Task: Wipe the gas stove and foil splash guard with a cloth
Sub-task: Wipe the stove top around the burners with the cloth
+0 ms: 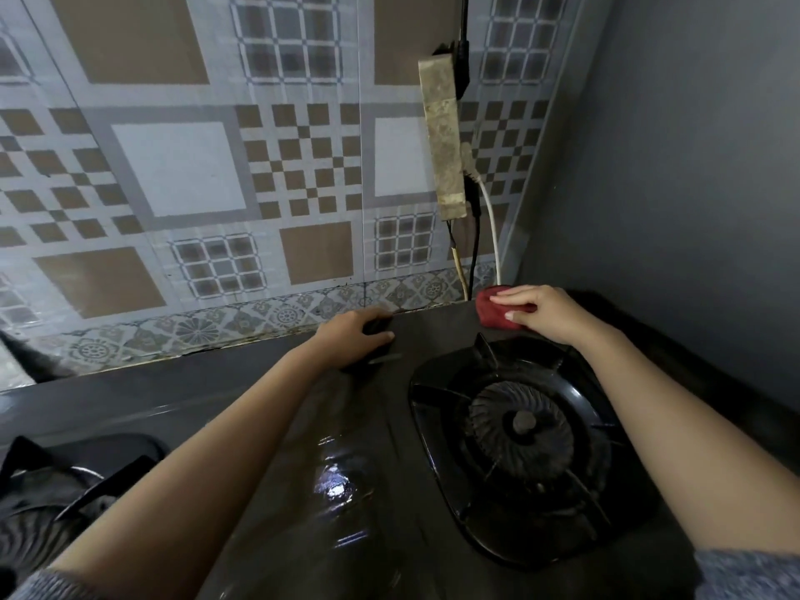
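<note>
Wiping in progress at the far right corner of the stove [346,448]. Right hand [545,311] curled over a wadded red cloth [498,313], thumb on its near side, pressing it onto the stove top just behind the right burner [519,426]. Left hand [355,335] cupped over something dark at the far edge of the stove; gripping or merely bracing, impossible to tell. Stove top glossy and reflective in the middle, probably wiped or wet. Left burner [65,478] and patterned foil splash guard [173,166] on the far wall judged still to do, with dark grime along the guard's lower edge. Cloth small, deep red, thickly bunched.
</note>
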`<state>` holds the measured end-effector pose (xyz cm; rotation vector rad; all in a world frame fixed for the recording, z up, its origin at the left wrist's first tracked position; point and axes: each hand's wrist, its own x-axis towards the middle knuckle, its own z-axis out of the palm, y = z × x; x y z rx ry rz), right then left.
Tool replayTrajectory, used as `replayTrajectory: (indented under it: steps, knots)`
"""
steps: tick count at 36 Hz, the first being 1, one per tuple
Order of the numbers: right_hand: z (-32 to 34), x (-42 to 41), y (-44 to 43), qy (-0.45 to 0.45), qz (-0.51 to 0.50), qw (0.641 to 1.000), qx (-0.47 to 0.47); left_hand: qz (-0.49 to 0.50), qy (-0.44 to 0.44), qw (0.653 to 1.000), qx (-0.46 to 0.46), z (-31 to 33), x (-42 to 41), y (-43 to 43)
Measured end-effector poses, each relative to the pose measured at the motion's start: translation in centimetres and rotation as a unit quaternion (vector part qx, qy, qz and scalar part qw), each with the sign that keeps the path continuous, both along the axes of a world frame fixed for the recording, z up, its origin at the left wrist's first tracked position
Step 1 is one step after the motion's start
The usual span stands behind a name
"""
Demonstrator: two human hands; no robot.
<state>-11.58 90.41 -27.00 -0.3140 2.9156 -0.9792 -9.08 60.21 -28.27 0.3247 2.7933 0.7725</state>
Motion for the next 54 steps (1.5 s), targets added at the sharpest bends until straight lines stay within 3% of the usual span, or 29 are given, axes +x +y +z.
replayTrajectory:
  steps: [9,24,35,44,54]
  knots:
    - [0.6,0.1,-4.0,-0.029,0.033,0.999,0.01,0.049,-0.046,0.998,-0.014,0.4,2.1,-5.2]
    - [1.0,0.8,-15.1,-0.064,0.107,0.992,0.02,0.081,-0.037,0.996,-0.03,0.4,5.2,-12.7]
    - [-0.2,5.0,-20.1,0.028,0.009,0.997,0.067,0.073,-0.027,0.996,-0.04,0.3,6.5,-17.3]
    - [-0.6,8.9,-24.4,0.026,-0.033,0.993,0.107,0.02,-0.012,0.994,-0.104,0.1,7.5,-20.1]
    - [-1.1,13.4,-29.6,0.069,0.022,0.994,0.085,0.001,0.001,0.991,-0.133,0.4,8.7,-21.7]
